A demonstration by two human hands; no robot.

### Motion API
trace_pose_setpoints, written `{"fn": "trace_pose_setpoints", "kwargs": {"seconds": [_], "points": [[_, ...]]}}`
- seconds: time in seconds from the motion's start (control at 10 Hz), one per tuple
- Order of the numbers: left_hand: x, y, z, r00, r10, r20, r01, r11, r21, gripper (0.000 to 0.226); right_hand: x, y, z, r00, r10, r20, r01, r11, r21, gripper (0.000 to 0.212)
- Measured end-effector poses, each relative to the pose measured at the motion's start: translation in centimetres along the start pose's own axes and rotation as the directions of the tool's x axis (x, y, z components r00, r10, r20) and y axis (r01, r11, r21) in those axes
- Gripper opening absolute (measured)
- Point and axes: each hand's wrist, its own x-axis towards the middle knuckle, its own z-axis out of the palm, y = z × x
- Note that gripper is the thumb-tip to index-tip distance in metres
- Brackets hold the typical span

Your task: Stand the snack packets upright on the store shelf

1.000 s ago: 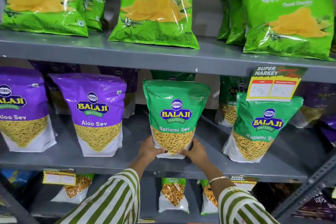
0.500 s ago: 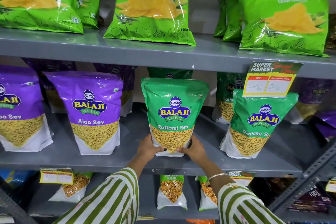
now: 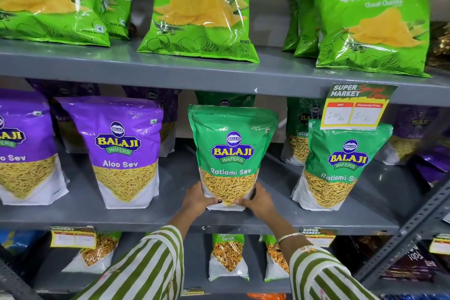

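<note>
You are facing grey metal store shelving (image 3: 73,214), its middle shelf at hand height. Nearest, your left hand (image 3: 197,198) and right hand (image 3: 259,202) cup the base of the green Ratlami Sev packet (image 3: 231,153), fingers curled onto its lower corners, just as a second ago; it has barely shifted and stands upright near the front edge, so this one looks almost ready to release. Beside it stand a second Ratlami Sev packet (image 3: 341,165) and a purple Aloo Sev packet (image 3: 124,151), all marked "Balaji Wafers". A price tag (image 3: 355,107) reads "Super Market", 100 Rs, 50 Rs. Above: Crunchem "Chaat Chaska" bags (image 3: 202,10).
</note>
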Motion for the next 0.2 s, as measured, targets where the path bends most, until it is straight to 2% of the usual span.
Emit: {"fn": "trace_pose_setpoints", "kwargs": {"seconds": [0.1, 0.2], "points": [[-0.28, -0.02, -0.05, 1.0, -0.007, 0.023, 0.007, 1.0, -0.003, 0.06, -0.52, -0.11, 0.01, 0.999, -0.035, 0.025, 0.035, 0.999, 0.007, 0.08], [-0.75, -0.45, -0.34, 0.999, 0.014, -0.052, -0.013, 1.0, 0.017, 0.083, -1.17, 0.12, -0.42, 0.98, -0.141, -0.144, 0.142, 0.99, 0.0, 0.105]]}}
